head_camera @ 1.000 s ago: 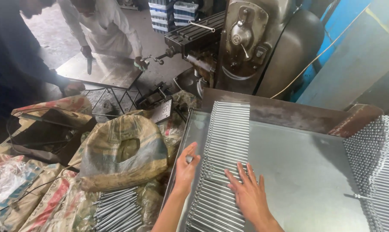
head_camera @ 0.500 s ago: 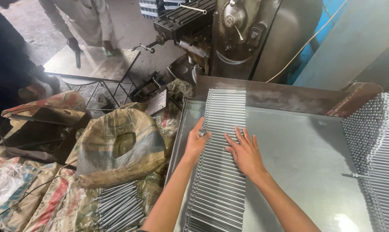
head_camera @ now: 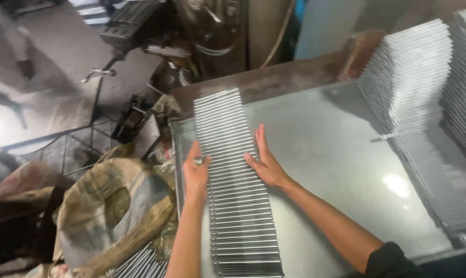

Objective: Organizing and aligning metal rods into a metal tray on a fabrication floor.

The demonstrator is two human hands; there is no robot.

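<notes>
Sheet metal covers the worktop (head_camera: 336, 149), which fills the centre and right of the frame, with a dark machine (head_camera: 207, 31) seen beyond its far edge at the upper middle. Compared with half a second earlier, the view has been shifted to the right: the stacks of metal strips (head_camera: 413, 72) at the upper right are now shown much larger, and the sack (head_camera: 109, 206) at the lower left is cut nearer to the frame edge. The hands have been moved apart. Earlier both were laid on top of the row of rods near its far part; now one is set at each side of it.

A long row of thin metal rods (head_camera: 233, 190) is laid flat on the worktop, running from the upper middle down to the bottom edge of the frame. The left hand (head_camera: 196, 172) is pressed against the left ends of the rods, fingers held together and the thumb resting on top of the row. The right hand (head_camera: 266, 162) is laid flat and open against the right ends, fingers stretched toward the far edge. Nothing is gripped by either hand; the row is simply flanked between them. More rods (head_camera: 140, 262) are seen below the sack at the bottom left.
</notes>
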